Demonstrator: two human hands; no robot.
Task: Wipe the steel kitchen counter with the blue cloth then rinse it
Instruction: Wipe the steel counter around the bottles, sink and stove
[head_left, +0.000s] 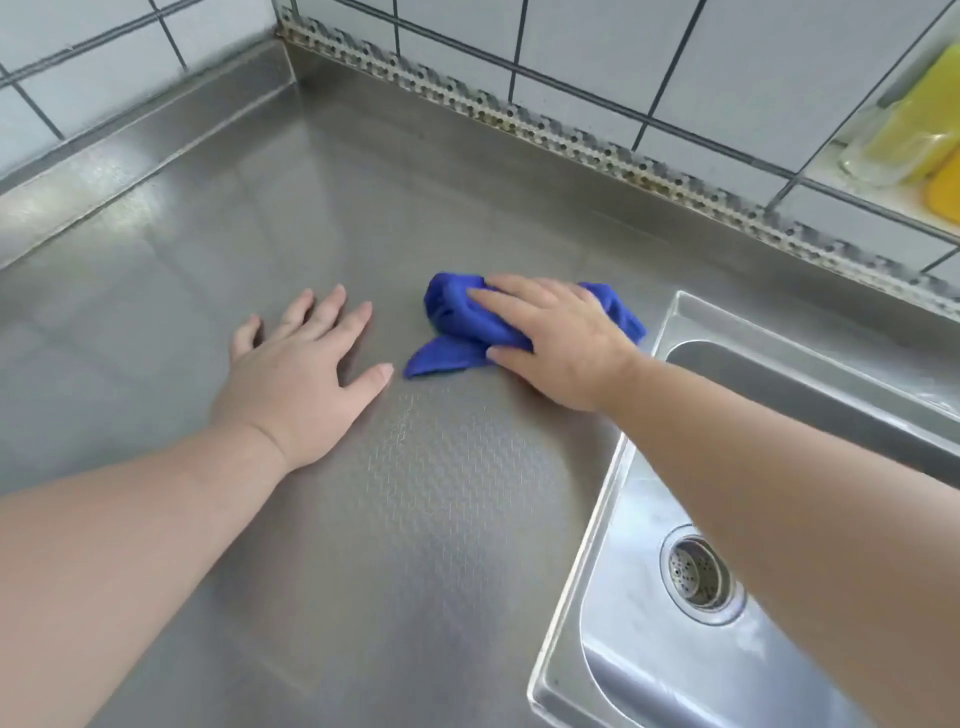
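Observation:
A crumpled blue cloth (457, 327) lies on the steel counter (249, 234), just left of the sink. My right hand (561, 343) lies flat on top of it, fingers straight and pressing it down, thumb along its near edge. Part of the cloth sticks out beyond my knuckles on the right. My left hand (296, 374) rests palm down on the bare counter, fingers spread, a short way left of the cloth and apart from it.
A steel sink (623, 519) with a round drain strainer (698, 571) fills the lower right. White tiled walls meet at the far corner, with a raised steel lip along them. Yellow sponges (919, 124) sit in a wall niche at the top right.

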